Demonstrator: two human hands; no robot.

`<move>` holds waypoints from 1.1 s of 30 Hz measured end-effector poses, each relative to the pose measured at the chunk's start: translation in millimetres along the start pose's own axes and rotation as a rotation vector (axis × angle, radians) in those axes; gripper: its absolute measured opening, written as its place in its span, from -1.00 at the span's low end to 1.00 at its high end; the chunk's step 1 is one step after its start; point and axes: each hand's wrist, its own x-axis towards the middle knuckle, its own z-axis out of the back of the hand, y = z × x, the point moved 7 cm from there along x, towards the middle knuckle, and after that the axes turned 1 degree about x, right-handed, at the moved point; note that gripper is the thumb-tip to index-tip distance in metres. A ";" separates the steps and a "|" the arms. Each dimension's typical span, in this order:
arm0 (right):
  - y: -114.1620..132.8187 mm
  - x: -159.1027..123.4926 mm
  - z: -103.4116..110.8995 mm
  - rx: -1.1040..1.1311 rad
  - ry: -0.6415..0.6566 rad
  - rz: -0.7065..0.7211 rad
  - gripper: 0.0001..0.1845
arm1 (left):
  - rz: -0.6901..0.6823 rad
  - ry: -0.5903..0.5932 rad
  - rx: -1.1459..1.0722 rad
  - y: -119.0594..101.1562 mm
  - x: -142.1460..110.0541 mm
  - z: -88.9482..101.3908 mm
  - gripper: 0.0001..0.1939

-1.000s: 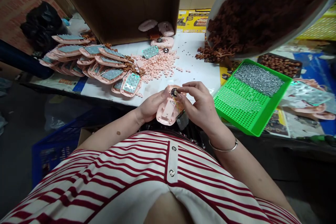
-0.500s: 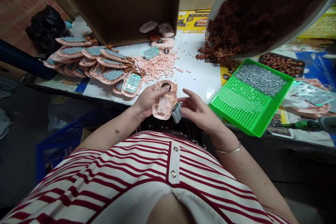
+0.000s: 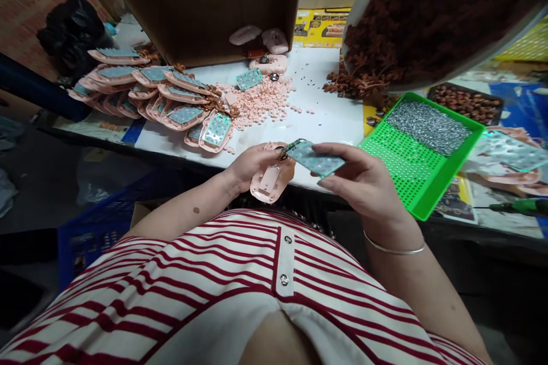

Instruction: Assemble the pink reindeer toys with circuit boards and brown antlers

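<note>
My left hand (image 3: 252,166) is closed around a pink plastic shell (image 3: 266,183), its hollow inside facing up, just off the table's front edge. My right hand (image 3: 363,177) pinches a circuit board (image 3: 315,158) by its right end, between thumb and fingers. The board is tilted, with its grey-blue dotted face showing. Its left end comes close to my left thumb, above the shell; whether they touch I cannot tell. Wires at that end are partly hidden. Farther off, a pile of small pink plastic pieces (image 3: 265,97) is spread on the white tabletop, with a loose board (image 3: 248,79) beside it.
Pink shells fitted with boards (image 3: 184,115) are stacked at the left. A green tray (image 3: 385,165) with small metal screws (image 3: 428,125) stands at the right, beside a green-tipped screwdriver (image 3: 520,206). Behind are an open cardboard box (image 3: 205,5) and a tipped tub of brown parts (image 3: 411,28).
My right hand has gone from open fingers near the hanging board to gripping it. The board has been raised and turned, its dotted face now showing. My left hand still holds the shell.
</note>
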 end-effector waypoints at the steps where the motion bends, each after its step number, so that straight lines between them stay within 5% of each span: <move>1: -0.7 2.9 1.8 -0.037 -0.049 0.011 -0.52 | 0.025 0.003 -0.037 1.9 -0.5 -0.4 -0.73; 10: -7.7 14.4 4.5 -0.095 -0.193 0.016 -0.49 | 0.084 0.054 0.016 4.0 -9.9 -4.4 -0.52; 22: -1.1 15.9 -1.6 -0.320 -0.186 0.084 -0.51 | 0.093 -0.075 0.050 7.8 -6.1 -2.0 -0.67; 33: 5.0 14.7 2.4 -0.497 -0.274 0.183 -0.50 | 0.149 -0.026 0.059 14.9 -6.2 -4.5 -0.65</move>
